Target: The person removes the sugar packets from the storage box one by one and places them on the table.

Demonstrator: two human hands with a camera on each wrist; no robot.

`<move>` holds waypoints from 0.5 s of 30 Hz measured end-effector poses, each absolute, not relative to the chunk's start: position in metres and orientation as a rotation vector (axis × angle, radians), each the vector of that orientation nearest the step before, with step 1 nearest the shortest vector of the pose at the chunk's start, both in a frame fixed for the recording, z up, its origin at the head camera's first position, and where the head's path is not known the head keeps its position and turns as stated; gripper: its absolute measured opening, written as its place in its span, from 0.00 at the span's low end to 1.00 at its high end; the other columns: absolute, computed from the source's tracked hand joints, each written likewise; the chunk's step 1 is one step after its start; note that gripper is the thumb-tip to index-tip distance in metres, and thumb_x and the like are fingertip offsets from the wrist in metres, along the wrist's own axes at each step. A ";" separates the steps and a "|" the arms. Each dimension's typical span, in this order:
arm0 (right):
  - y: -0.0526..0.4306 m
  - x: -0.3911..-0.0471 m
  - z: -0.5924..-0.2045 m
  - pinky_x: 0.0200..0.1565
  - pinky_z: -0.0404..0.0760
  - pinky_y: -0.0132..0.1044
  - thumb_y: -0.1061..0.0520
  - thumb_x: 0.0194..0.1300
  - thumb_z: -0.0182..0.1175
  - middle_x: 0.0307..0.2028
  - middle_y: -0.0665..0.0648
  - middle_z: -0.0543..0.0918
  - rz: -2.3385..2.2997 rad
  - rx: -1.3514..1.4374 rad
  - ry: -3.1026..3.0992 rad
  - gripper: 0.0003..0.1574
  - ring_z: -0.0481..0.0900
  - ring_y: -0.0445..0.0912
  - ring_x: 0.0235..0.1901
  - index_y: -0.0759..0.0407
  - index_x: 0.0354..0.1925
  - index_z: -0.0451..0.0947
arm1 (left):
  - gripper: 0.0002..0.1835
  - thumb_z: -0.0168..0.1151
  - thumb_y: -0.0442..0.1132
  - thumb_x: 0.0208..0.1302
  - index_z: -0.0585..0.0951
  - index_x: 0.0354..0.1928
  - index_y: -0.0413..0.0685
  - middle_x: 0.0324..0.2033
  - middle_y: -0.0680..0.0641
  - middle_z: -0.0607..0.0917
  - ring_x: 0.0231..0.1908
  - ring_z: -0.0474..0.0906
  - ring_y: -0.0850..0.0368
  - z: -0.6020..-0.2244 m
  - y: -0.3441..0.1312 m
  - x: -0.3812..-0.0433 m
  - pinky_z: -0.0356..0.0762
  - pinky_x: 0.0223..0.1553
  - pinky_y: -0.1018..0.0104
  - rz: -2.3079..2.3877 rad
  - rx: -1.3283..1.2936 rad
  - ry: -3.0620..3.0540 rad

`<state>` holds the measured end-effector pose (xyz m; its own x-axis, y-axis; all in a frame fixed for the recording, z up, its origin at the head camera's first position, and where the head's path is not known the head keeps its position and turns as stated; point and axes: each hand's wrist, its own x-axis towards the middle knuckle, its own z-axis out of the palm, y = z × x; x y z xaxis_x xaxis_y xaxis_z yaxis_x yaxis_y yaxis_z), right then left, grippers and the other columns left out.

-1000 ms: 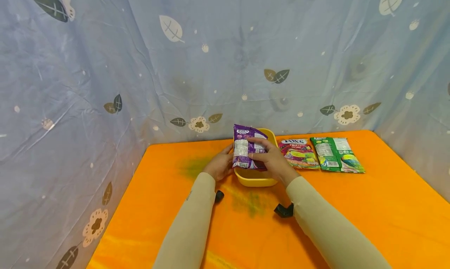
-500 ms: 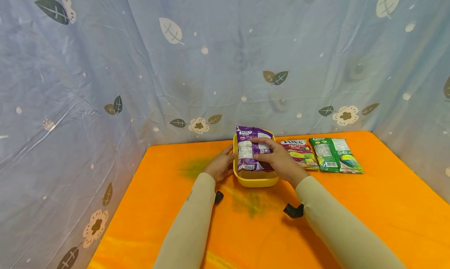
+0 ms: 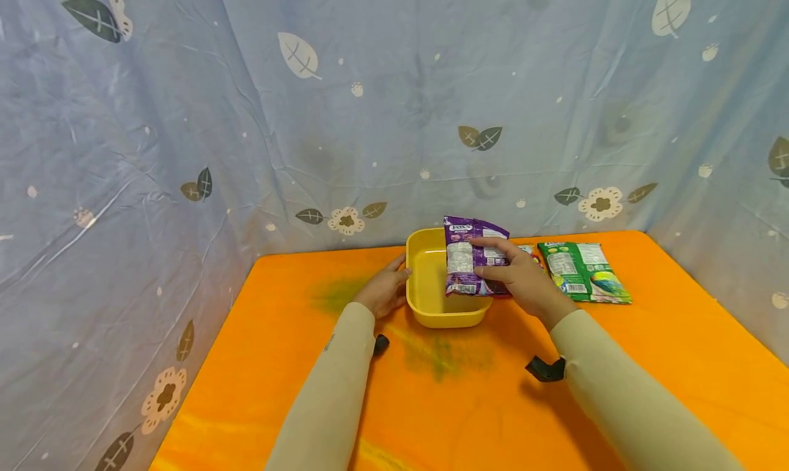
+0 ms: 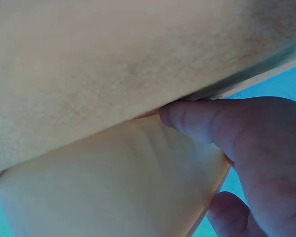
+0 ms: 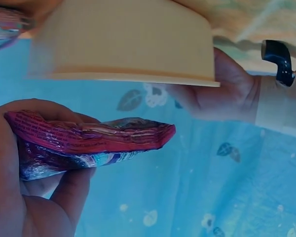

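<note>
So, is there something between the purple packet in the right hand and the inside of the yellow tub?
Nothing visible. The right hand grips the purple packet above the right rim of the yellow tub, whose inside shows bare. The left hand holds the tub's left wall from outside.

The purple packet in the right hand carries a white brand mark at its top edge; it looks like "FOX'S" but is too small to read with certainty. Its white label panels hold fine print that cannot be made out. At its three o'clock, the green packet shows white panels with unreadable print. In the right wrist view, the lettering on the purple packet is blurred.
</note>
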<state>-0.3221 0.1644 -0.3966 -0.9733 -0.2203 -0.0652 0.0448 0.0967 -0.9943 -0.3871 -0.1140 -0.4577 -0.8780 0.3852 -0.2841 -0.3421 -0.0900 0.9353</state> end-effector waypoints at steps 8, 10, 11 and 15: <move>0.195 -0.312 -0.395 0.46 0.79 0.42 0.51 0.62 0.66 0.64 0.60 0.61 -1.940 -0.161 2.248 0.37 0.75 0.58 0.52 0.35 0.68 0.66 | 0.32 0.46 0.43 0.76 0.48 0.76 0.66 0.66 0.46 0.67 0.59 0.70 0.48 -0.455 -0.117 -0.384 0.74 0.51 0.53 2.006 0.119 1.683; 0.204 -0.309 -0.396 0.46 0.79 0.42 0.50 0.62 0.65 0.64 0.61 0.60 -1.918 -0.152 2.273 0.38 0.73 0.59 0.52 0.35 0.68 0.65 | 0.32 0.45 0.42 0.76 0.48 0.76 0.66 0.67 0.46 0.66 0.60 0.70 0.47 -0.455 -0.117 -0.384 0.74 0.51 0.53 2.008 0.119 1.675; 0.209 -0.308 -0.396 0.46 0.79 0.41 0.49 0.63 0.65 0.65 0.60 0.59 -1.902 -0.146 2.291 0.38 0.72 0.59 0.53 0.34 0.68 0.65 | 0.32 0.45 0.42 0.76 0.48 0.76 0.66 0.67 0.46 0.66 0.60 0.69 0.47 -0.455 -0.117 -0.384 0.74 0.51 0.53 2.008 0.118 1.673; 0.226 -0.301 -0.398 0.46 0.79 0.40 0.48 0.62 0.65 0.66 0.60 0.55 -1.857 -0.104 2.333 0.38 0.71 0.60 0.53 0.33 0.68 0.64 | 0.31 0.46 0.43 0.76 0.50 0.75 0.68 0.64 0.47 0.70 0.58 0.72 0.49 -0.455 -0.116 -0.385 0.76 0.49 0.54 2.015 0.101 1.669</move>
